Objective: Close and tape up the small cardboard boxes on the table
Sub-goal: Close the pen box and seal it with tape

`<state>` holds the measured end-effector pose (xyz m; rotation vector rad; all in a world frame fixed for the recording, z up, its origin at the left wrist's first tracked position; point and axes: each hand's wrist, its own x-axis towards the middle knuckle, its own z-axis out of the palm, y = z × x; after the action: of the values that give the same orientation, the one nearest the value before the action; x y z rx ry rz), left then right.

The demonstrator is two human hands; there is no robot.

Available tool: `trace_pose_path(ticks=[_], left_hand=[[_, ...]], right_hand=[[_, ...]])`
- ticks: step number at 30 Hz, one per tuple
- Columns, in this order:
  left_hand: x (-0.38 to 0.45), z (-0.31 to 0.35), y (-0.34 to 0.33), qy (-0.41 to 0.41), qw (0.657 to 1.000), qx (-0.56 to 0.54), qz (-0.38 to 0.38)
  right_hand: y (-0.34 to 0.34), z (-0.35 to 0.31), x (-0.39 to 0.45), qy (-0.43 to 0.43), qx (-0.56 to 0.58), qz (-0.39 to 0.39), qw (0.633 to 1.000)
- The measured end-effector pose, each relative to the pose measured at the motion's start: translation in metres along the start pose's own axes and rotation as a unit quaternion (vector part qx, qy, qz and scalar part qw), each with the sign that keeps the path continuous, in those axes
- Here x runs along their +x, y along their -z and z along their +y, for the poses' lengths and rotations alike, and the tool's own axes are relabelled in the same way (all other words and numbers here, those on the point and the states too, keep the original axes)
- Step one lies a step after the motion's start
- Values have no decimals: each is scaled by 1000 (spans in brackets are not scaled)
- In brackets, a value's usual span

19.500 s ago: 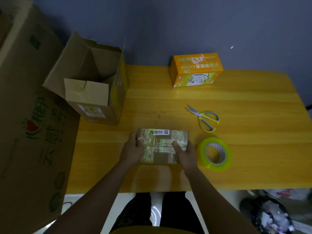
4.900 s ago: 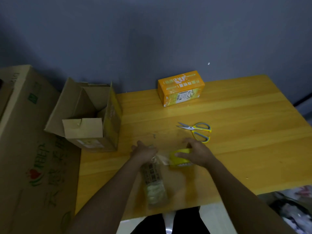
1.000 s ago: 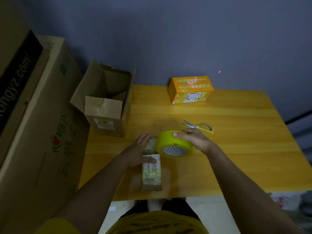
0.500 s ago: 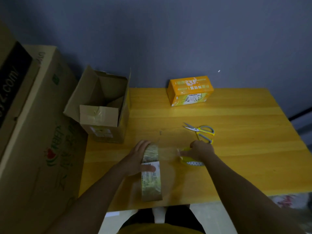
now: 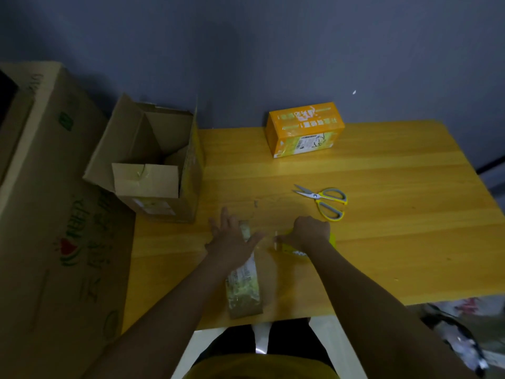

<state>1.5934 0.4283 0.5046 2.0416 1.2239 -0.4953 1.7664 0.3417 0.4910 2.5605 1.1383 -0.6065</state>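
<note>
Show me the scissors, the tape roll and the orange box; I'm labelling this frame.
scissors (image 5: pixel 325 201): head view, on the handles near the pivot.
tape roll (image 5: pixel 289 248): head view, yellow rim under the right hand.
orange box (image 5: pixel 304 128): head view, its top face.

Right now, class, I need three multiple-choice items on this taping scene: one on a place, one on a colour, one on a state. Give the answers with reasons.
1. Where do the scissors lie?
A. inside the open box
B. on the table, beyond the right hand
C. on the orange box

2. What colour is the closed box by the wall?
A. orange
B. blue
C. white

3. How is the large cardboard box at the table's left edge?
A. taped shut
C. flattened
B. open, flaps up

Answers: 1 B, they rest on the table past the right hand. 2 A, its sides are orange. 3 B, its flaps stand apart.
</note>
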Motion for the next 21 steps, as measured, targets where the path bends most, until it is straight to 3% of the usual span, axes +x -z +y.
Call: trace_pose_path(ticks=[3,6,10,12,15,21], left_hand=[[-3,22,-6,75,997,26,-4],[-7,22,-11,79,996,31,12],[-1,-2,1,11,993,-114,3],[5,-18,7,-13,978,-209,-16],[9,-35,3,-29,943,-329,-48],[19,-46,-8,-26,912,-401,-85]], right_hand=[[-2,1,-3,-5,5,8,1000],[1,2,-5,8,2,0,1000],[13,16,-8,20,79,-33,996],[22,22,-12,20,126,-32,991],[32,17,-16,31,84,-19,996],[28,2,-16,19,58,-36,998]])
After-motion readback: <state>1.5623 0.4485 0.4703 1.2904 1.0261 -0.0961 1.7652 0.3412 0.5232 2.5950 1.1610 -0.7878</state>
